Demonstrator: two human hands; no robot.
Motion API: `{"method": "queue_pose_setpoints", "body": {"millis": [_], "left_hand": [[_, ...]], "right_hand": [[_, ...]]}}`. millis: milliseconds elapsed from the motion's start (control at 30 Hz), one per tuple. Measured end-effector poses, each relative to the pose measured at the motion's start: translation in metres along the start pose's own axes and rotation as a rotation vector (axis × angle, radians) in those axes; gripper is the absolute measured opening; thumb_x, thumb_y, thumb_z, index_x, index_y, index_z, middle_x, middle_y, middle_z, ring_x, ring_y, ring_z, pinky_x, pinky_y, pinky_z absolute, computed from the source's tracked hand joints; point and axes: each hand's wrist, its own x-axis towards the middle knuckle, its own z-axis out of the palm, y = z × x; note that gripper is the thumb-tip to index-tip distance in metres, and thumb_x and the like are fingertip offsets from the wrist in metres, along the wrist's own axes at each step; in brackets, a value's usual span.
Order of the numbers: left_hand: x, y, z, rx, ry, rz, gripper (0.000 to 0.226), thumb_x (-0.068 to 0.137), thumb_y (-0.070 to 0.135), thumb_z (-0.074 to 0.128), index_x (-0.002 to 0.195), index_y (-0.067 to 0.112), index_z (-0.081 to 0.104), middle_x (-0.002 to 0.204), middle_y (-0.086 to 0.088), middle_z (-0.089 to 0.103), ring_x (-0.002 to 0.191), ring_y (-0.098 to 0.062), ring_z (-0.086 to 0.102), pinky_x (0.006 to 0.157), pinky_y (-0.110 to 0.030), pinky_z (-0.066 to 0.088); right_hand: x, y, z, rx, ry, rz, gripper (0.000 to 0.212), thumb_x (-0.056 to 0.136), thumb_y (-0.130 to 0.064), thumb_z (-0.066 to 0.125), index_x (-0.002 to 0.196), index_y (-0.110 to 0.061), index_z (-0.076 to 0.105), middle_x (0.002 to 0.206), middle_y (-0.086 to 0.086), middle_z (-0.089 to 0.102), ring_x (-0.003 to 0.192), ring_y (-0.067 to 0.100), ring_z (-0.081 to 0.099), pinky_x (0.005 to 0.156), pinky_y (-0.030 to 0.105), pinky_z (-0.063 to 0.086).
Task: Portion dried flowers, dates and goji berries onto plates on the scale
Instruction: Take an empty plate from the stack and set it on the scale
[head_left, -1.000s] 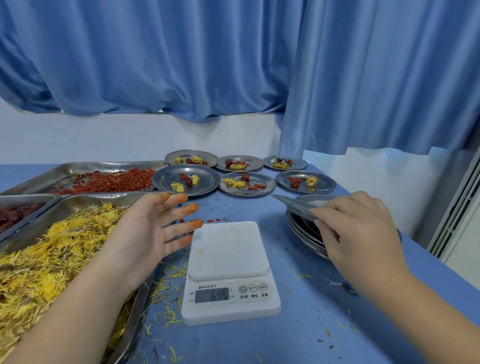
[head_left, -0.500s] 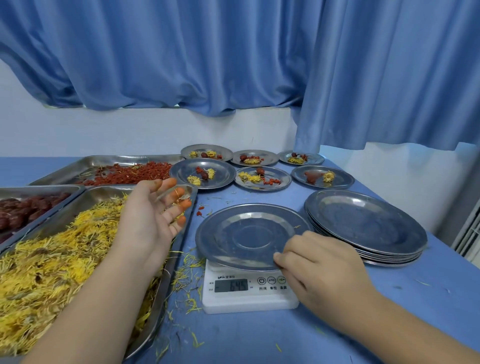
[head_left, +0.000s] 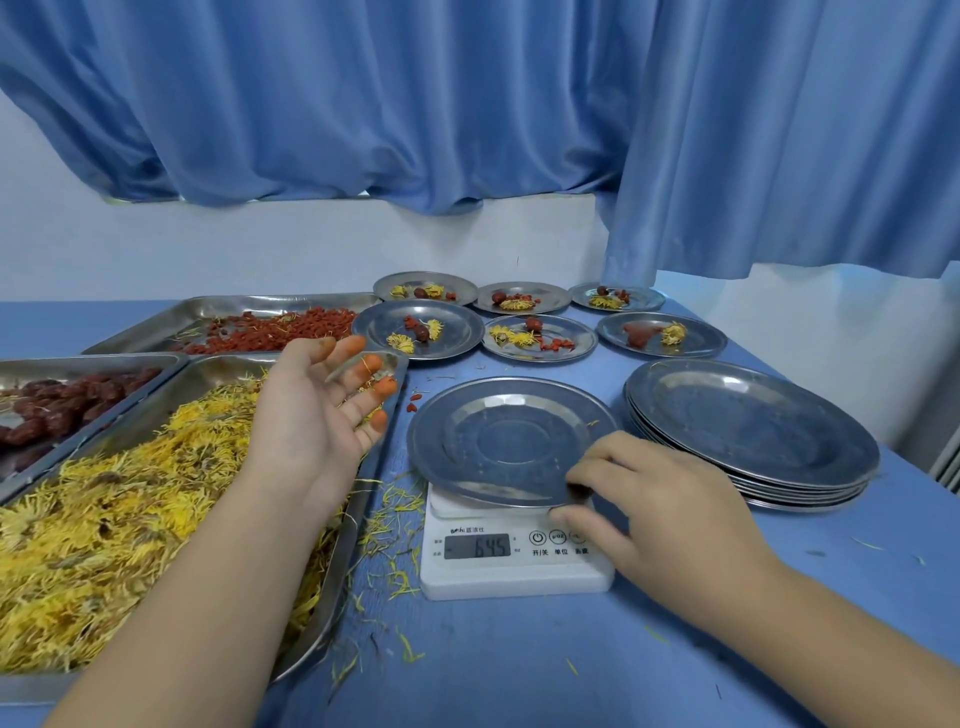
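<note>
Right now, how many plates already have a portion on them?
6 filled plates, behind the scale: back row left, middle, right; front row left, middle, right. None looks hidden.

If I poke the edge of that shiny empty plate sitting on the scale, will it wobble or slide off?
It might tip: the plate is wider than the scale under it, so its rim overhangs. It would probably slide, smooth metal on a smooth white top. It looks thin and stiff, so likely light. The right hand pinches its rim.
</note>
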Motion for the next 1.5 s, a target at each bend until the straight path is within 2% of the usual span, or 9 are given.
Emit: {"method": "queue_pose_setpoints", "body": {"millis": [233,333,467,600,733,967,1233,1367,1500], "left_hand": [[0.0,0.0,0.0,0.015,-0.007,-0.011,0.025,0.092,0.033,0.044,0.1,0.02,0.064,0.083,0.001,0.065,0.075,-0.017,0.061,0.064,-0.028,0.043],[0.001,0.0,0.0,0.019,-0.01,-0.014,0.024,0.092,0.033,0.045,0.099,0.02,0.064,0.081,0.002,0.066,0.073,-0.016,0.062,0.064,-0.028,0.043],[0.001,-0.001,-0.001,0.032,-0.016,-0.017,0.024,0.091,0.034,0.046,0.101,0.021,0.064,0.083,0.002,0.066,0.074,-0.016,0.062,0.065,-0.029,0.044],[0.002,-0.001,-0.002,0.042,-0.031,-0.016,0.025,0.091,0.034,0.046,0.103,0.02,0.063,0.085,0.002,0.065,0.076,-0.017,0.061,0.066,-0.029,0.043],[0.001,-0.002,-0.002,0.052,-0.036,-0.013,0.026,0.091,0.033,0.046,0.104,0.02,0.064,0.085,0.002,0.065,0.076,-0.017,0.061,0.066,-0.029,0.043],[0.001,-0.003,-0.001,0.058,-0.037,-0.013,0.025,0.091,0.032,0.046,0.102,0.019,0.065,0.083,0.001,0.066,0.075,-0.017,0.061,0.066,-0.029,0.043],[-0.004,-0.001,0.003,0.068,-0.052,-0.022,0.024,0.092,0.032,0.045,0.099,0.018,0.063,0.08,0.001,0.065,0.072,-0.016,0.059,0.063,-0.028,0.042],[-0.004,-0.001,0.004,0.078,-0.069,-0.028,0.023,0.091,0.031,0.046,0.099,0.018,0.063,0.079,0.001,0.065,0.071,-0.016,0.059,0.063,-0.027,0.042],[-0.004,-0.001,0.004,0.093,-0.077,-0.029,0.022,0.091,0.031,0.046,0.097,0.018,0.063,0.079,0.002,0.066,0.068,-0.015,0.06,0.062,-0.027,0.043]], "right_hand": [[-0.001,0.005,-0.006,0.127,-0.095,0.091,0.034,0.083,-0.05,0.059,0.105,-0.026,0.068,0.102,-0.014,0.058,0.082,0.011,0.06,0.07,0.03,0.05],[0.0,0.014,-0.023,0.196,-0.129,0.06,0.031,0.082,-0.051,0.054,0.101,-0.03,0.066,0.091,-0.019,0.053,0.071,0.001,0.053,0.064,0.028,0.049],[-0.001,0.026,-0.031,0.201,-0.372,-0.017,0.031,0.083,-0.058,0.047,0.095,-0.037,0.065,0.068,-0.021,0.051,0.065,0.0,0.051,0.06,0.02,0.043],[-0.004,0.022,-0.023,0.187,-0.502,-0.046,0.039,0.083,-0.064,0.042,0.11,-0.042,0.061,0.073,-0.018,0.056,0.069,0.0,0.052,0.067,0.024,0.046],[-0.005,0.016,-0.02,0.166,-0.47,-0.017,0.045,0.08,-0.067,0.035,0.108,-0.042,0.06,0.073,-0.018,0.056,0.068,0.002,0.051,0.065,0.027,0.046],[-0.001,0.008,-0.017,0.342,-0.544,0.224,0.028,0.078,-0.062,0.055,0.082,-0.037,0.066,0.058,-0.017,0.054,0.052,0.004,0.046,0.049,0.022,0.033],[-0.003,0.004,-0.01,0.308,-0.416,0.191,0.027,0.083,-0.052,0.056,0.077,-0.028,0.065,0.059,-0.03,0.054,0.057,0.0,0.049,0.05,0.022,0.034],[-0.002,0.02,-0.011,0.277,-0.307,0.263,0.015,0.082,-0.031,0.052,0.069,-0.029,0.059,0.055,-0.023,0.053,0.052,0.007,0.047,0.05,0.025,0.038],[-0.002,0.034,-0.007,0.043,-0.331,0.324,0.014,0.083,-0.029,0.047,0.072,-0.033,0.055,0.057,-0.011,0.055,0.062,0.008,0.051,0.051,0.027,0.04]]}}
